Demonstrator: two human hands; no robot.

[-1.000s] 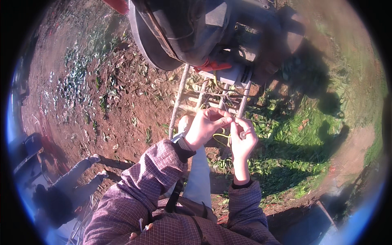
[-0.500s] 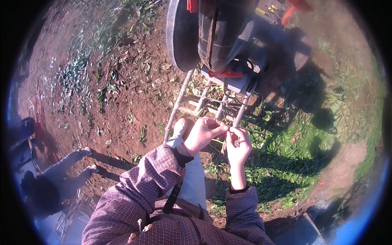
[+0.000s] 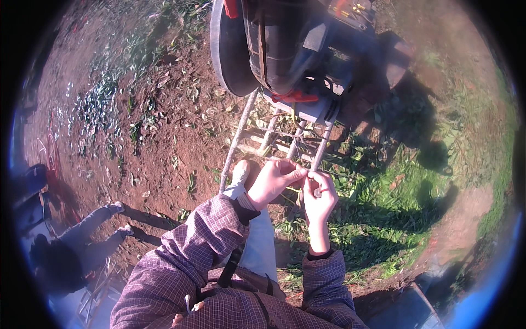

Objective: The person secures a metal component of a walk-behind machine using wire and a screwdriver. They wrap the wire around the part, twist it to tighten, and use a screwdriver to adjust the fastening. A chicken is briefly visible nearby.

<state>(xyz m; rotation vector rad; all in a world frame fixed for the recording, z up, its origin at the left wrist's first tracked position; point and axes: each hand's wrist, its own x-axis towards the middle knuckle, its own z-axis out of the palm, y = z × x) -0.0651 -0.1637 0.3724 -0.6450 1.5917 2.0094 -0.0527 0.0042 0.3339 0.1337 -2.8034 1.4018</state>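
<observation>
My left hand (image 3: 275,178) and my right hand (image 3: 320,198) meet in front of my body, thumbs and fingertips pinched together. What they pinch is too small to make out. A thin yellow-green strand (image 3: 293,189) shows between and just below the hands, and I cannot tell whether either holds it. Beyond them stands a metal frame of pale bars (image 3: 239,137) with a light-coloured plate (image 3: 309,109) on top. A red-handled tool (image 3: 296,97) lies at that plate, under a large dark rounded object (image 3: 274,52).
A black disc-like rim (image 3: 230,55) stands beside the dark object. Farther right is a tray with yellow pieces (image 3: 356,11). Another person's legs (image 3: 96,222) show at lower left. Cut leaves (image 3: 383,203) cover the ground at right, and bare soil (image 3: 164,142) lies left.
The dark object, plate and red-handled tool appear slightly farther left and show more of the tray behind. My hands keep nearly the same pinched pose.
</observation>
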